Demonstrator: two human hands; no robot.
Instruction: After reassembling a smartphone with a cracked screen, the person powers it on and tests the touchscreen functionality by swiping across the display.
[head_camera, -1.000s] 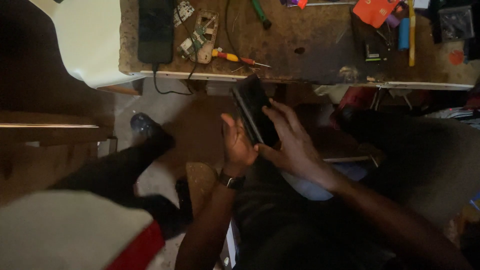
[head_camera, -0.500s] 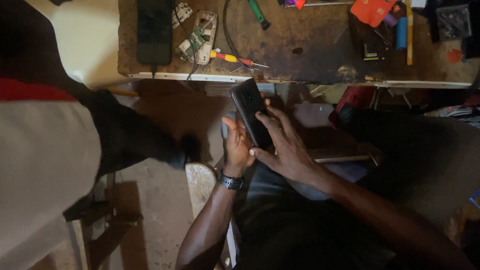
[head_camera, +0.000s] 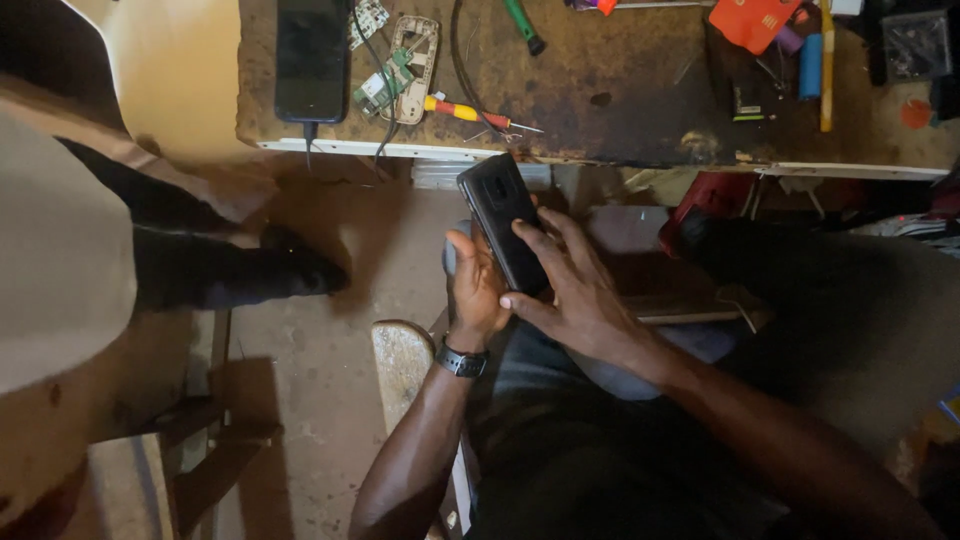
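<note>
Head view: black phone (head_camera: 505, 220), back side up, tilted, held above the lap just below the near edge of the workbench (head_camera: 620, 100). Left hand (head_camera: 475, 290) cups the phone from beneath, thumb raised along its left edge; a dark watch (head_camera: 461, 359) sits on that wrist. Right hand (head_camera: 570, 290) lies over the phone's lower right part, fingers spread, thumb pressed to its bottom corner; both hands are closed on the phone. On the workbench: a second dark phone (head_camera: 312, 60) lying flat with a cable at its lower end; an opened phone frame with circuit board (head_camera: 405, 65) just beside it; a screwdriver with yellow and red handle (head_camera: 465, 110); a green-handled tool (head_camera: 522, 22); an orange-red flat piece (head_camera: 752, 20); a blue cylinder (head_camera: 810, 65). At left, another person's dark shoe (head_camera: 290, 270) on the floor.
</note>
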